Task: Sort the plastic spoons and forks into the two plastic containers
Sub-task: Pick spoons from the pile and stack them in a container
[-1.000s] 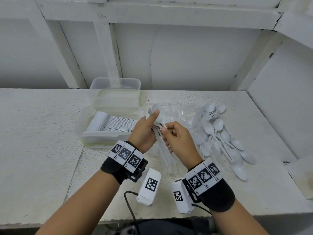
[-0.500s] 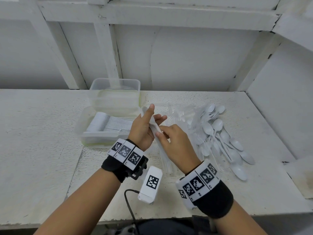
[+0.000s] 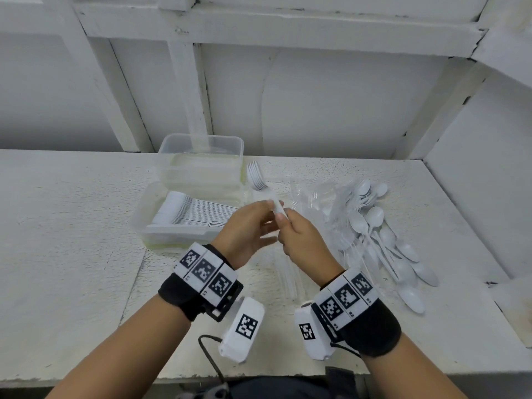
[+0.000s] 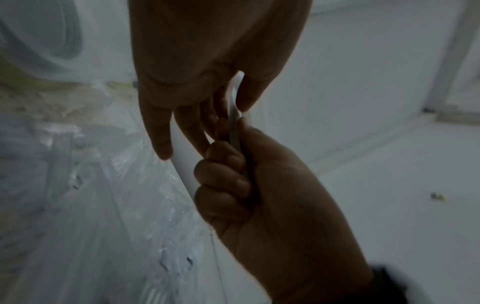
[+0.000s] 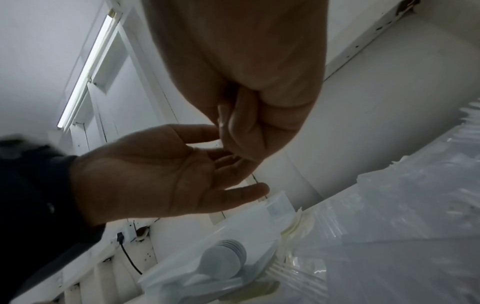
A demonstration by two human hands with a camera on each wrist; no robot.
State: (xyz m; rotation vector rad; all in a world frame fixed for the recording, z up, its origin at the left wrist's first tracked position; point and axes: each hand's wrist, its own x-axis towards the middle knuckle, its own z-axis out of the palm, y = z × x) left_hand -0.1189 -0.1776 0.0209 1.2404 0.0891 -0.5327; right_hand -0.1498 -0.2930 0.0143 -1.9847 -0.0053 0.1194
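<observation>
A stack of white plastic forks (image 3: 257, 180) is held up between both hands, tines pointing away beside the far container. My left hand (image 3: 259, 217) pinches the handles between thumb and fingers, the other fingers loose. My right hand (image 3: 290, 228) grips the handle ends in curled fingers (image 4: 223, 181). The near clear container (image 3: 149, 231) holds a packed row of white spoons (image 3: 190, 211). The far clear container (image 3: 201, 142) behind it looks empty. In the right wrist view the fork handles (image 5: 221, 123) show under the right fingers.
A loose pile of white spoons (image 3: 374, 226) lies to the right of my hands, with clear plastic wrappers (image 3: 305, 194) next to it. A white wall panel (image 3: 475, 168) bounds the bench on the right. Wall posts stand behind the containers.
The fork stack has moved up and away between my hands; its tines now stick out past the left thumb. Both hands shifted slightly forward.
</observation>
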